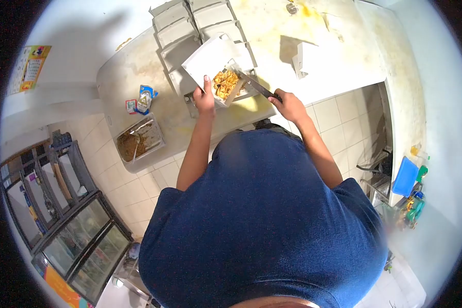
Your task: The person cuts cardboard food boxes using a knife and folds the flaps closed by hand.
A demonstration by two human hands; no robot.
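Note:
An open white food box (205,57) with its lid up sits near the table's front edge, tilted toward me. My left hand (205,100) grips its left side, thumb on the rim. Inside the box lies a mound of yellow-brown food (225,83), which looks like noodles or rice. The dark handle of a spatula (262,88) is wrapped in the fingers of my right hand (290,107). Its pale metal end reaches the box's far right edge, at the food. The exact shape of that end is hard to make out.
Rows of open white boxes (175,32) stand behind. A folded white carton (306,59) is at right. To the left are blue-and-white packets (146,99) and a tub of brown sauce (148,142) with a spoon, near the table edge. A glass-fronted cabinet (82,246) stands lower left.

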